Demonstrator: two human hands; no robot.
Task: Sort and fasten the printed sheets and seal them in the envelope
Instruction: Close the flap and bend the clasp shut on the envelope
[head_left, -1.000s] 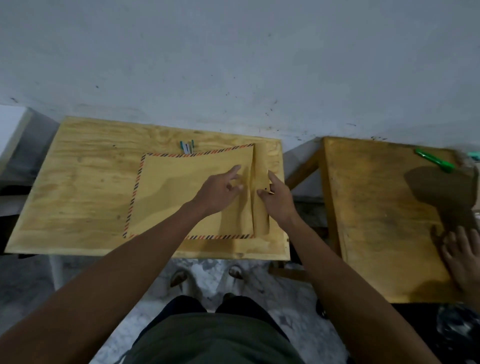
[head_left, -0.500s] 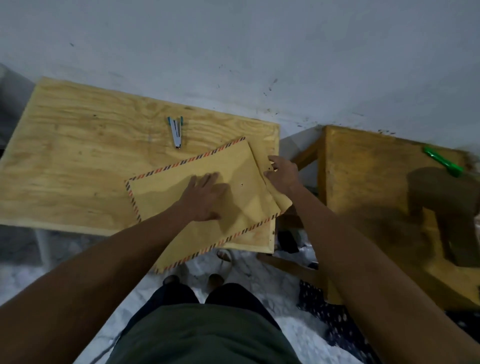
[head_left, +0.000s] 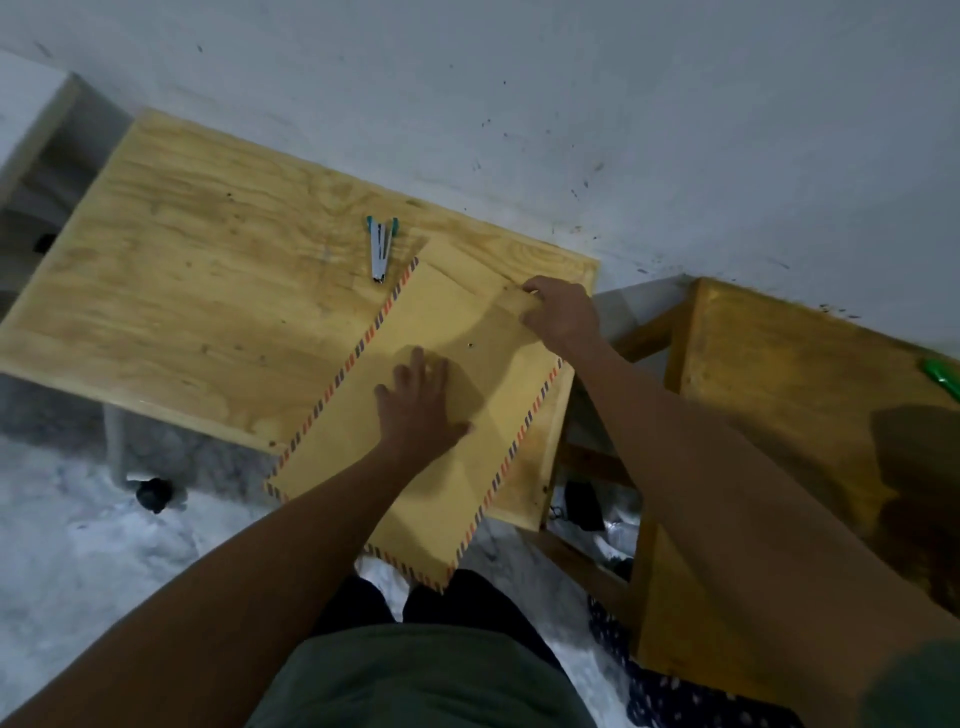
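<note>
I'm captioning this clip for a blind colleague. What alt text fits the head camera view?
A person's left hand presses flat on a brown envelope with a striped border, which overhangs the near edge of a wooden table, while the right hand grips its flap at the far end. A stapler lies just beyond the envelope.

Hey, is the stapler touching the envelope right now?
Apart. The head view shows bare wood between the stapler and the striped edge of the envelope; the stapler lies just beyond the envelope's far left corner on the table.
</note>
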